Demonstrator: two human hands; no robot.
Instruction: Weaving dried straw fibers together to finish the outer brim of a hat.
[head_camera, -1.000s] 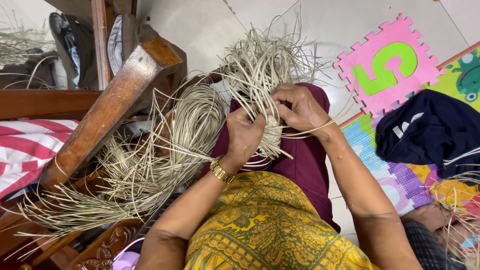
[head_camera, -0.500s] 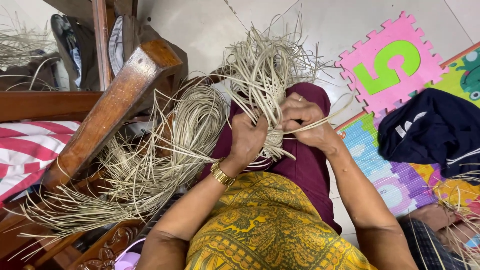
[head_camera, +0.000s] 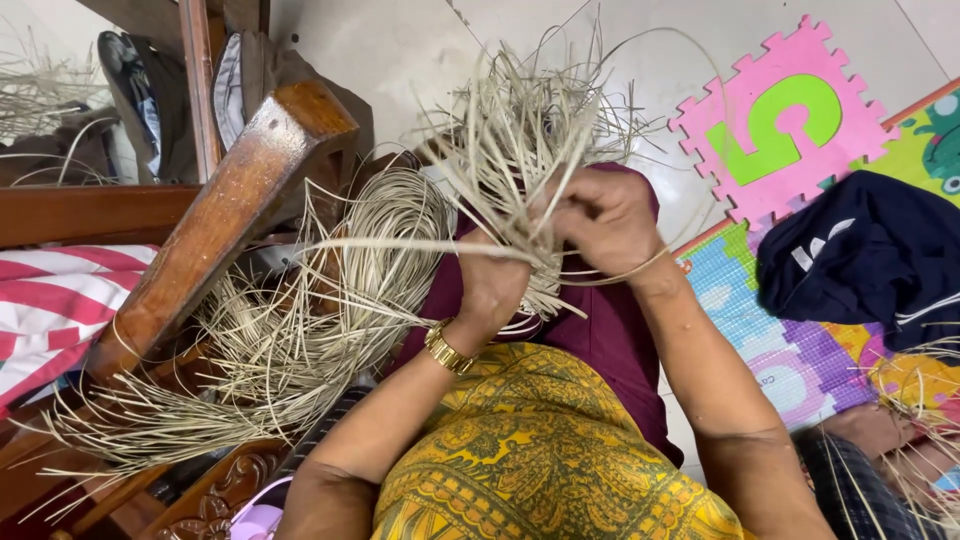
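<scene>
Both my hands work a small piece woven from pale dried straw strands (head_camera: 520, 150), held above my lap over a maroon cloth (head_camera: 610, 330). My left hand (head_camera: 490, 285), with a gold watch at the wrist, grips the woven base from below. My right hand (head_camera: 605, 215) pinches strands at the top right of the piece, and one thin strand loops around its wrist. Loose strand ends fan upward and to the left.
A coil and a loose heap of straw (head_camera: 300, 340) lie at my left by a slanted wooden beam (head_camera: 220, 220). A red-striped cloth (head_camera: 50, 310) is far left. Colourful foam puzzle mats (head_camera: 770, 125) and a dark blue garment (head_camera: 870, 255) lie to the right. Another person's hand (head_camera: 880, 430) is at lower right.
The woven piece and both hands have risen slightly. My right hand has pulled a strand out to the right, so it curves around the wrist.
</scene>
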